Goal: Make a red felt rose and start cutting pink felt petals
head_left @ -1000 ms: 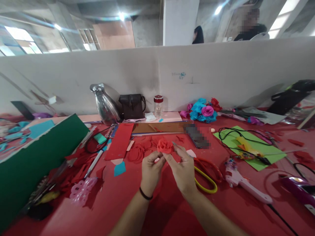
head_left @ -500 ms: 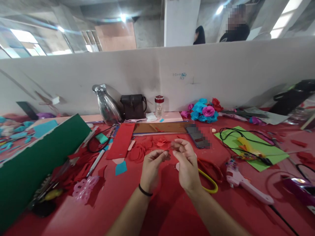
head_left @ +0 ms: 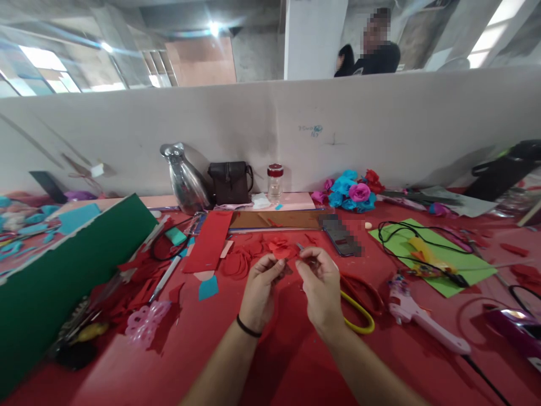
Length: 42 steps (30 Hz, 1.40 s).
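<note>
Fingers bent, our left hand [head_left: 260,293] has the tips of thumb and forefinger close together just before a red, ruffled, rose-shaped flower [head_left: 279,246]; we cannot tell whether they pinch it. Our right hand [head_left: 324,293], near the left, curls its fingers toward the thumb with little room between them, and we cannot tell what, if anything, they hold. A thin black band [head_left: 248,328] rings our left wrist. Beside the flower, over the smooth red tabletop [head_left: 186,344], we see thin, limp-looking red oval cutouts [head_left: 234,265] in layers. Next to those lie a flat red rectangular strip [head_left: 210,242] and, nearer to us, an angular turquoise scrap [head_left: 208,288]. Right of our right hand are rounded yellow and red loop handles [head_left: 371,326], then a pale pink hard-plastic glue gun [head_left: 431,327] and a flat lime-green sheet [head_left: 443,288]. Toward the back we have a shiny, curved steel jug [head_left: 186,180], a dark, flap-fronted bag [head_left: 231,183], a clear cylindrical bottle with a red lid [head_left: 274,186] and a crinkled bunch of blue, pink and red flowers [head_left: 350,194].
</note>
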Available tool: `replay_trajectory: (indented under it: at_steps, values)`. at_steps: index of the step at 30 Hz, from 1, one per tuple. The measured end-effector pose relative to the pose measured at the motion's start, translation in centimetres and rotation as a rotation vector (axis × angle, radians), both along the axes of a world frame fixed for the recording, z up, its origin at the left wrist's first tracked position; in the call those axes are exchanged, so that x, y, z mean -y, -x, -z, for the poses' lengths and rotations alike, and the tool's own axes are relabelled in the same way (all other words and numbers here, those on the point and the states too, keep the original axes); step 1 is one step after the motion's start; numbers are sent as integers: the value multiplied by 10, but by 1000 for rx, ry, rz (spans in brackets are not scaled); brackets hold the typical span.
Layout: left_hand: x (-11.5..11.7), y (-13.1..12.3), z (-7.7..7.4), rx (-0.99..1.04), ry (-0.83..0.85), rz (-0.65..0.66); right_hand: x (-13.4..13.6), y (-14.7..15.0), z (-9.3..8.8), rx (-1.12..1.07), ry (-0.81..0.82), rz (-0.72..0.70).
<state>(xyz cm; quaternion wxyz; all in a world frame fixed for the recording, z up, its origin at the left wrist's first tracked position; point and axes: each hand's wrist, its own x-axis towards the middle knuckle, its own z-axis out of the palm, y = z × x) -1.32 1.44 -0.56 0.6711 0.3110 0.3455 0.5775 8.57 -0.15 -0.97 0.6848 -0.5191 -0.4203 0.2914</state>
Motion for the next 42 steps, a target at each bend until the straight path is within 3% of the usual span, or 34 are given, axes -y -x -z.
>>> replay_trajectory:
  at_steps: [7,12,16,24,32,36,39,42]
  values:
    - [4,-3,0,-68,-93,-12,6,0,-14,163,27,15]
    - [0,0,-1,-174,-186,-72,10,3,-17,-144,121,-217]
    - [-1,1,2,-212,-186,-102,9,5,-19,-250,191,-398]
    - [-1,-1,-2,-162,-170,-57,14,2,-24,-339,98,-395]
    - [-4,1,6,95,35,33,10,-3,-27,-329,134,-212]
    - [-5,3,7,84,98,35,17,-25,-28,-47,117,-139]
    - [-6,3,7,28,107,-9,29,-58,-17,460,208,-129]
    - [-6,2,7,3,107,-63,44,-96,2,955,245,-11]
